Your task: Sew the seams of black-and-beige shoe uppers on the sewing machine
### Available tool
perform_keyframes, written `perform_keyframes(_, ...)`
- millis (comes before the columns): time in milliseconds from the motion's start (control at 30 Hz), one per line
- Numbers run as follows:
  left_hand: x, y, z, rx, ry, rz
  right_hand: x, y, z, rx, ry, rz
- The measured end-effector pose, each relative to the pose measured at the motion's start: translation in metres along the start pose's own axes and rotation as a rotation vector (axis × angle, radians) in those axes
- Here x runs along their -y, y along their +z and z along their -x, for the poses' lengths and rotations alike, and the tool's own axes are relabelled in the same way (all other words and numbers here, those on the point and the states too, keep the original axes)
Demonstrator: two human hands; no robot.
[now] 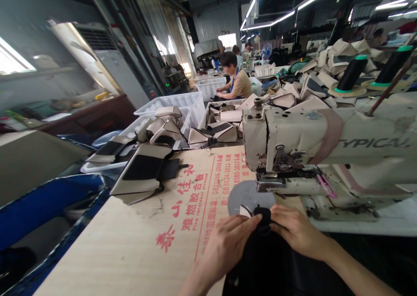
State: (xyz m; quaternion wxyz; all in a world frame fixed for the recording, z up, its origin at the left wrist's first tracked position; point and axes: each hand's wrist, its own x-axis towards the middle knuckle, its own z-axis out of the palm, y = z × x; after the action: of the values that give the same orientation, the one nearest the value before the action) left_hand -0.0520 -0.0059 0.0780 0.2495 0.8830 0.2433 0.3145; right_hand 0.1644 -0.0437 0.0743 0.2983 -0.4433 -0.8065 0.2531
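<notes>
My left hand (228, 244) and my right hand (295, 228) meet over a black fabric piece (263, 248) at the near edge of the table. Both hands are closed, pinching the top of that piece, where a small white tab (245, 211) shows beside my left fingertips. Just beyond them lies a grey round patch (244, 194) under the head of a cream sewing machine (325, 146) marked TYPICAL. The fabric's lower part runs down out of view between my forearms.
A printed plywood board (146, 239) covers the table. Stacks of beige and black shoe-upper pieces (143, 172) lie at the left, more in white plastic crates (182, 103) behind. Black thread cones (350, 74) stand at the right. Another person (236, 81) sits working farther back.
</notes>
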Motion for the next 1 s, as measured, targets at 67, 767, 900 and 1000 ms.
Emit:
perform_keyframes(67, 0.000, 0.003, 0.003, -0.041, -0.019, -0.008, 0.001, 0.000, -0.001, -0.008, 0.012, -0.006)
perform_keyframes(767, -0.010, -0.004, -0.007, 0.034, -0.051, -0.016, 0.003, -0.007, -0.001, 0.031, 0.018, -0.021)
perform_keyframes(900, -0.011, -0.010, -0.012, 0.125, -0.049, -0.026, 0.003, -0.004, -0.001, 0.011, -0.009, 0.006)
perform_keyframes(1000, -0.012, -0.012, -0.016, 0.135, -0.065, -0.033, 0.003, -0.001, -0.001, -0.020, 0.006, 0.030)
